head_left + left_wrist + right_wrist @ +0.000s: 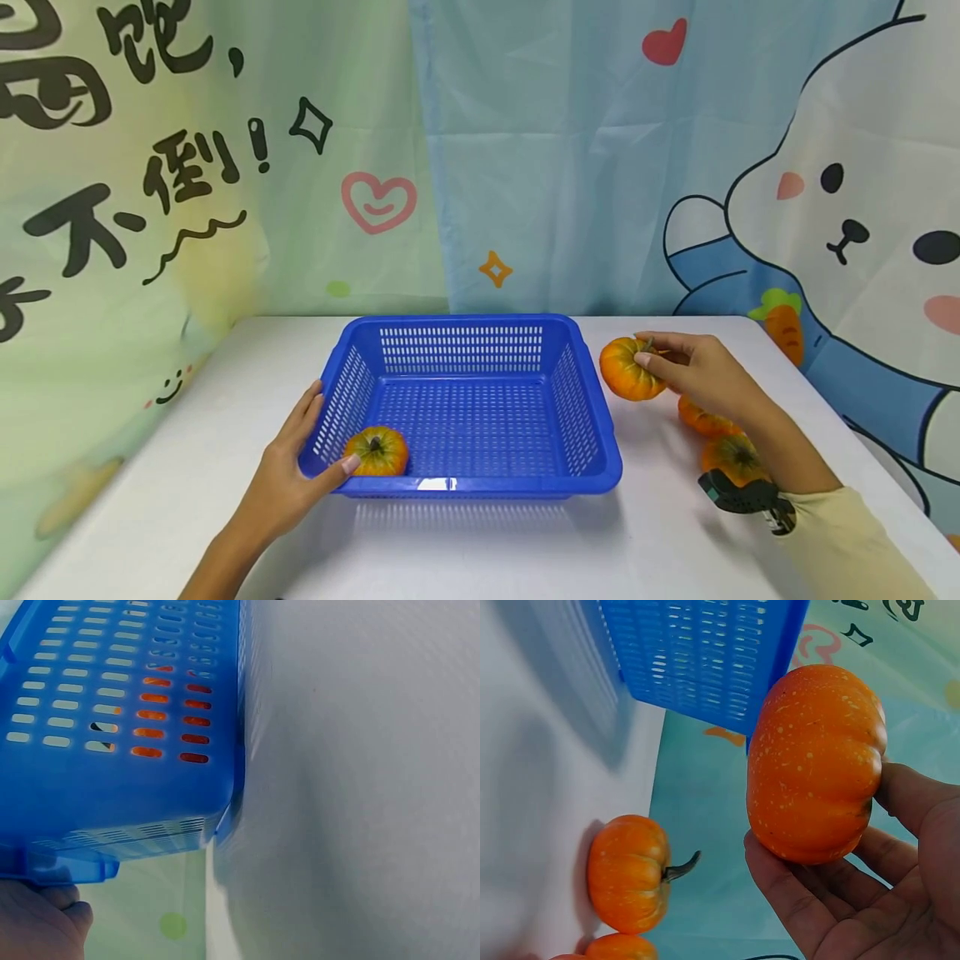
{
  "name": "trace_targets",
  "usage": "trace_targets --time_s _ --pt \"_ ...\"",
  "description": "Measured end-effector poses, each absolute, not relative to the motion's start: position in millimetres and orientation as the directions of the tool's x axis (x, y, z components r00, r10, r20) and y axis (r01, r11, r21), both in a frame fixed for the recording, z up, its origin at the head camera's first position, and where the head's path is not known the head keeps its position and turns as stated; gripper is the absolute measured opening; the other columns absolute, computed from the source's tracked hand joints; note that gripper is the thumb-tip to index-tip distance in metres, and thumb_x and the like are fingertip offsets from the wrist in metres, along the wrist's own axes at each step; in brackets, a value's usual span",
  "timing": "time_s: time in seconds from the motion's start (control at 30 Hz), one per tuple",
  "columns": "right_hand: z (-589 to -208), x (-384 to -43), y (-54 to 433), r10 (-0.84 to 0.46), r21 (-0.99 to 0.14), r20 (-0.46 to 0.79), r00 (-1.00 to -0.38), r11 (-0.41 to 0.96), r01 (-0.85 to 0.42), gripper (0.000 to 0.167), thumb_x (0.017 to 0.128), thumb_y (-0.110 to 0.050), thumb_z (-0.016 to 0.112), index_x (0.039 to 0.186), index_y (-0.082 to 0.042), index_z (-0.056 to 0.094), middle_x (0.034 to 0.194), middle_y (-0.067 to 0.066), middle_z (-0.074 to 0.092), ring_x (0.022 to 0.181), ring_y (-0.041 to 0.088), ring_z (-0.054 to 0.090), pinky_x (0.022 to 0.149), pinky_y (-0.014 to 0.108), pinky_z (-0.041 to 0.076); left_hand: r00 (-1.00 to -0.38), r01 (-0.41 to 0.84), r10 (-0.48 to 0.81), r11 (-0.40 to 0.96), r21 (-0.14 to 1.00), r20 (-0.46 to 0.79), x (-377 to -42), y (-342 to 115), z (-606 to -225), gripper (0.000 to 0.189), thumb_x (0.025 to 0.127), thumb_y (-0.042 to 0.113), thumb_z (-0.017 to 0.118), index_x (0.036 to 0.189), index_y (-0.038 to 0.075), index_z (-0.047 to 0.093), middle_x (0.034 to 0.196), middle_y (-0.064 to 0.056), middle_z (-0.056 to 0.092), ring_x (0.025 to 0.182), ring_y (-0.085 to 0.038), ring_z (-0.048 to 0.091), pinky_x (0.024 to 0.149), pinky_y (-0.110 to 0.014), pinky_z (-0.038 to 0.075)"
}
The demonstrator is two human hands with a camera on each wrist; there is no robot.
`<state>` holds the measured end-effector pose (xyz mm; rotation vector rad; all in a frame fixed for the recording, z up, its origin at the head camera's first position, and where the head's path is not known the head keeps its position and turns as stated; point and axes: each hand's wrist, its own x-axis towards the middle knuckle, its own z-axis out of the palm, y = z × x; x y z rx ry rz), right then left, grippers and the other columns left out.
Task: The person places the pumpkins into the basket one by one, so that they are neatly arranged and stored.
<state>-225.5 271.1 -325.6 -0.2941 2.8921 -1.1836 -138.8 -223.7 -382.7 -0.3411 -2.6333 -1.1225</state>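
My right hand (708,371) pinches a small orange pumpkin (628,372) between thumb and fingers, near its stem. In the head view it is just to the right of the blue plastic basket (517,485); the right wrist view shows the speckled side of this pumpkin (814,765) above the table. With my left hand (281,483) I grip the basket's rim at its left front corner, thumb over the edge. Another pumpkin (382,451), orange with green tints, sits inside that same corner. Its orange shows through the slots of the basket wall (67,780) in the left wrist view.
On the white table (480,550), to the right and partly under my right forearm, lie more pumpkins, one orange (703,418) and one greener (731,457). A printed curtain (525,167) hangs behind the table's back edge. A dark wrist device (738,493) sits at my right cuff.
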Motion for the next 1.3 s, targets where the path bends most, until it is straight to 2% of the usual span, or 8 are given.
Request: trace_targets --time_s 0.23,0.37,0.53,0.77,1.1,1.3 --pt "-314.0 -225.2 264.4 -0.212 -0.659 0.125 -0.969 0.713 -0.241 0.063 0.095 -0.046 0.059 0.138 0.0 0.052 0.115 0.019 0.064 0.092 0.028 0.06 0.071 0.033 0.057 -0.936 0.321 0.114 0.664 0.675 0.333 -137.8 -223.5 -381.9 0.09 0.083 0.034 0.073 0.151 -0.002 0.027 0.161 -0.007 0.018 0.142 -0.043 0.021 0.104 -0.067 0.026" --pt "-307.1 -225.5 258.0 -0.235 -0.637 0.143 -0.961 0.722 -0.271 0.062 0.095 -0.044 0.059 0.138 -0.001 0.053 0.122 0.021 0.062 0.102 0.032 0.06 0.08 0.036 0.056 -0.932 0.332 0.118 0.652 0.681 0.342 -137.5 -223.5 -381.9 0.089 0.083 0.032 0.073 0.151 -0.003 0.027 0.16 -0.008 0.018 0.142 -0.043 0.021 0.104 -0.067 0.026" --pt "-298.5 -226.7 249.2 -0.251 -0.625 0.138 -0.958 0.729 -0.281 0.063 0.095 -0.047 0.058 0.138 -0.002 0.053 0.127 0.022 0.059 0.113 0.038 0.057 0.088 0.047 0.052 -0.934 0.33 0.12 0.654 0.681 0.337 -137.1 -222.7 -381.3 0.089 0.084 0.033 0.073 0.151 -0.003 0.027 0.16 -0.008 0.018 0.142 -0.043 0.021 0.104 -0.067 0.026" --pt "-292.7 -227.3 238.1 -0.292 -0.658 0.138 -0.946 0.687 -0.308 0.059 0.095 -0.044 0.06 0.137 -0.003 0.055 0.128 0.021 0.059 0.118 0.04 0.054 0.084 0.042 0.055 -0.935 0.328 0.128 0.667 0.668 0.331 -138.1 -221.7 -380.0 0.09 0.084 0.035 0.073 0.151 -0.004 0.027 0.161 -0.008 0.017 0.141 -0.044 0.021 0.104 -0.067 0.026" --pt "-284.6 -232.9 218.0 -0.38 -0.713 0.116 -0.918 0.611 -0.343 0.053 0.096 -0.036 0.062 0.137 -0.004 0.055 0.126 0.02 0.06 0.12 0.04 0.053 0.084 0.041 0.055 -0.928 0.34 0.12 0.659 0.671 0.353 -137.4 -223.9 -381.9 0.088 0.083 0.032 0.073 0.149 -0.005 0.029 0.16 -0.008 0.02 0.14 -0.044 0.024 0.103 -0.067 0.027" --pt "-280.7 -236.0 206.8 -0.42 -0.701 0.089 -0.903 0.618 -0.356 0.052 0.093 -0.039 0.064 0.136 -0.01 0.058 0.127 0.015 0.06 0.121 0.039 0.053 0.085 0.041 0.054 -0.926 0.343 0.121 0.664 0.664 0.357 -138.1 -223.5 -382.6 0.087 0.083 0.032 0.073 0.149 -0.005 0.03 0.16 -0.009 0.02 0.14 -0.044 0.025 0.103 -0.067 0.028"
